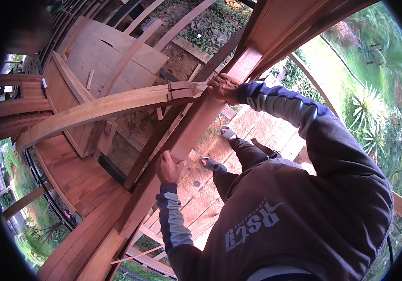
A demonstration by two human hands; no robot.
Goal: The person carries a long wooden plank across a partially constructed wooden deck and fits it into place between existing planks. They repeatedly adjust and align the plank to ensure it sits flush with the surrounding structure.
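A long reddish-brown wooden beam runs diagonally in front of me, from the lower left to the upper right. My left hand grips its lower stretch, the thumb on the near side and the fingers over the far edge. Farther up, my right hand is closed over the same beam, its fingers bent across the top. Just left of the right hand, a pale curved timber reaches the beam. Its end is notched and darker, and I cannot tell whether it is fastened there.
Plywood sheets lie on the ground beyond the beam, among curved ribs. Wooden planking stretches along the left. Under my sandalled feet is a paved floor. Plants and grass line the right.
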